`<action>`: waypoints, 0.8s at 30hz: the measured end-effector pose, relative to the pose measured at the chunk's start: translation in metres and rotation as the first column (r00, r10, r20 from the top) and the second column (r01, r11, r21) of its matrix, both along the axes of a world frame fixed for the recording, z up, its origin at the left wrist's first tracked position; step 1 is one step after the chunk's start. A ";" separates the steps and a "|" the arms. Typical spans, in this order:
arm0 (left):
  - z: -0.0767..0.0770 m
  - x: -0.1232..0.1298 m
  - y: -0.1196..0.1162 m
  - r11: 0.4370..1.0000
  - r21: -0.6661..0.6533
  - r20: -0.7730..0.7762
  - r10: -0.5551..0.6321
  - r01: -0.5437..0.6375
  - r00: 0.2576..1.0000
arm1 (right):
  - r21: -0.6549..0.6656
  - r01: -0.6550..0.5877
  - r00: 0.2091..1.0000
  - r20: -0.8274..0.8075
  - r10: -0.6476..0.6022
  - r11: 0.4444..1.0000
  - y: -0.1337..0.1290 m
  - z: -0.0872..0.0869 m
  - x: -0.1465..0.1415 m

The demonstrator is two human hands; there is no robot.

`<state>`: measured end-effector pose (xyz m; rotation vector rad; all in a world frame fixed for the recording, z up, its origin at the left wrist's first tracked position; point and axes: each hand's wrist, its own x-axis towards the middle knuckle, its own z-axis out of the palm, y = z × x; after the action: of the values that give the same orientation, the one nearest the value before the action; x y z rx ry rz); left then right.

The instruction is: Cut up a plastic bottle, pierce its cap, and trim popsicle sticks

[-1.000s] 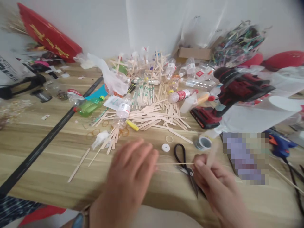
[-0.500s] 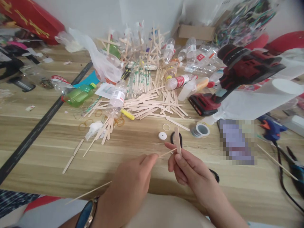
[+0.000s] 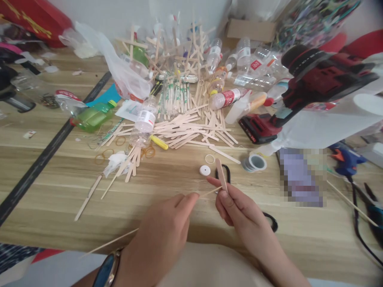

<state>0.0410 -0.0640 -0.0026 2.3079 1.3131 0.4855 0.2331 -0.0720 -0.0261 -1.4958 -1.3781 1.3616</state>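
My left hand (image 3: 166, 229), with a watch on its wrist, is closed round a thin wooden skewer (image 3: 111, 241). One end of the skewer sticks out to the lower left, the other points right from the fingertips to the popsicle stick. My right hand (image 3: 239, 211) pinches a flat popsicle stick (image 3: 222, 174) between thumb and fingers, tilted upward, its index finger reaching left behind it. The skewer's tip meets or passes close to the stick; contact is unclear. Just beyond are a white round disc (image 3: 205, 170) and black-handled scissors (image 3: 229, 173), partly hidden by my right hand.
Popsicle sticks (image 3: 185, 131) lie heaped mid-table, near plastic bottles (image 3: 145, 119). A red-black power drill (image 3: 299, 91) stands at right, beside a tape roll (image 3: 254, 162), a blue glue gun (image 3: 344, 159) and pliers (image 3: 374, 211). A black strip (image 3: 54, 147) crosses the left side.
The popsicle stick in my right hand leans more to the left. My right hand's lower fingers have curled in slightly. The view has shifted a little; my left hand keeps its grip.
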 end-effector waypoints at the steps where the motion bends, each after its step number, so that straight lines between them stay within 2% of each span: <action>1: 0.000 0.000 0.000 1.000 -0.002 -0.002 -0.002 0.002 1.000 | 0.009 0.001 1.000 0.011 -0.001 1.000 0.000 0.000 0.000; 6: 0.000 0.001 0.001 1.000 0.002 -0.015 -0.006 0.006 1.000 | 0.093 -0.012 0.992 0.127 0.000 0.996 0.001 -0.001 -0.001; 10: -0.003 0.002 0.000 1.000 0.014 0.018 0.001 -0.001 1.000 | 0.265 -0.033 0.957 0.287 -0.047 0.964 0.000 -0.003 -0.001; 13: -0.004 0.003 0.000 1.000 -0.019 0.057 0.020 -0.019 0.998 | 0.424 -0.112 0.907 0.413 -0.082 0.899 -0.001 -0.003 -0.002; 17: 0.000 0.006 0.000 0.992 -0.112 0.098 0.061 -0.050 0.993 | 0.589 -0.216 0.820 0.542 -0.183 0.779 -0.002 -0.002 -0.004; 20: 0.002 0.008 0.000 0.988 -0.151 0.153 0.068 -0.045 0.986 | 0.617 -0.266 0.778 0.592 -0.213 0.740 -0.003 0.001 -0.006; 24: 0.003 0.009 -0.004 0.990 -0.130 0.181 0.068 -0.044 0.981 | 0.593 -0.260 0.786 0.588 -0.190 0.762 -0.005 0.005 -0.008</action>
<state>0.0497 -0.0678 -0.0001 2.0742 1.2831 0.6024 0.2255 -0.0772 -0.0211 -1.4463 -2.0263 0.2564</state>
